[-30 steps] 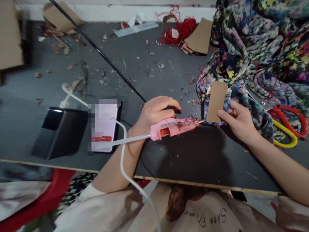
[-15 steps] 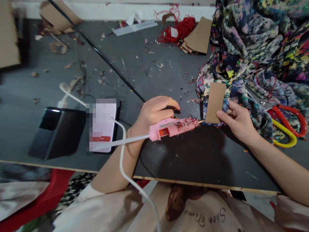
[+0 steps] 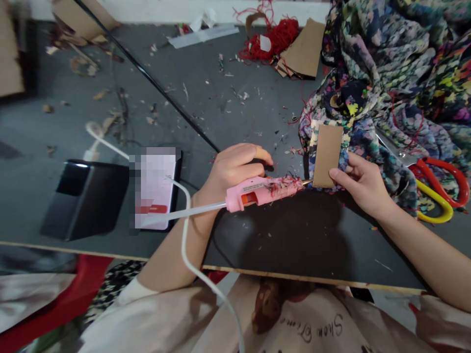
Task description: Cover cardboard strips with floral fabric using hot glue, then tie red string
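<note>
My left hand (image 3: 239,166) is closed around a pink glue gun (image 3: 253,193), its front crusted with threads and a clear glue stick (image 3: 198,210) jutting from its back. The metal nozzle points right, at the lower left edge of a small brown cardboard rectangle (image 3: 327,156). That cardboard lies on a piece of floral fabric (image 3: 314,147). Between thumb and fingers, my right hand (image 3: 362,181) pinches the lower right side of the cardboard and fabric. The fingers beneath are partly hidden.
Right of my hand lie scissors (image 3: 434,189) with red and yellow handles, beside heaped floral cloth (image 3: 390,59). Red yarn (image 3: 274,41) and cardboard pieces (image 3: 303,49) sit behind. To the left are a phone (image 3: 156,181), a black box-shaped device (image 3: 83,198) and a white cable (image 3: 186,245).
The glue gun's nozzle has edged slightly right, closer over the cardboard's lower left corner. Both hands keep their grips. The whole view has shifted a little.
</note>
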Demonstrator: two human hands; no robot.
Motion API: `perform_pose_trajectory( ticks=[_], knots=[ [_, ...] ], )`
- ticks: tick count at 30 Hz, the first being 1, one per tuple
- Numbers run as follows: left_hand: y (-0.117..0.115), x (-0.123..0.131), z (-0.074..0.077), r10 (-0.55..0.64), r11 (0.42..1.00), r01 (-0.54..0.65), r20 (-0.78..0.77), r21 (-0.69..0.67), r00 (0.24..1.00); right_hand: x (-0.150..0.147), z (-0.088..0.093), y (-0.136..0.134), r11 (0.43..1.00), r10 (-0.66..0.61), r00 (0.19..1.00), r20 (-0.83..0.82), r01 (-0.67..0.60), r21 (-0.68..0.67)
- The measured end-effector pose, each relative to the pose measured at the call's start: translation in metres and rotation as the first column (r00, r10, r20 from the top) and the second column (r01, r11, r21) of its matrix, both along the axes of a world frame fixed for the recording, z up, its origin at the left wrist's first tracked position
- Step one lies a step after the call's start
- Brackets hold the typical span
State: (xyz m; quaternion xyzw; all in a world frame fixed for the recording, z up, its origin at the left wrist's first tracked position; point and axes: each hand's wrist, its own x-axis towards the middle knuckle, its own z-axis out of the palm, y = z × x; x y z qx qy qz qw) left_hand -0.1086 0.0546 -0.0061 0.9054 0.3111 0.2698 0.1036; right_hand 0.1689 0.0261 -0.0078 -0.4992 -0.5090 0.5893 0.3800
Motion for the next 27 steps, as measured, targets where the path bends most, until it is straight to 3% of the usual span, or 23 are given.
perform_pose_trajectory(
  ticks=[6, 11, 27],
  knots=[
    [0.0000, -0.0005, 0.0002, -0.031, 0.999, 0.030, 0.068, 0.016, 0.997, 0.0002, -0.0008, -0.0006, 1.000, 0.016, 1.000, 0.015, -0.016, 0.007],
    [-0.0003, 0.0005, 0.0006, 0.029, 0.999, -0.029, 0.006, 0.019, 1.000, 0.0002, 0.0004, -0.0009, 1.000, 0.025, 0.999, 0.035, -0.025, 0.012],
    [-0.0007, 0.0009, 0.0006, 0.053, 0.999, -0.053, 0.036, 0.009, 0.998, 0.0003, 0.0004, -0.0020, 0.998, 0.029, 0.994, 0.110, -0.034, 0.045]
  ],
)
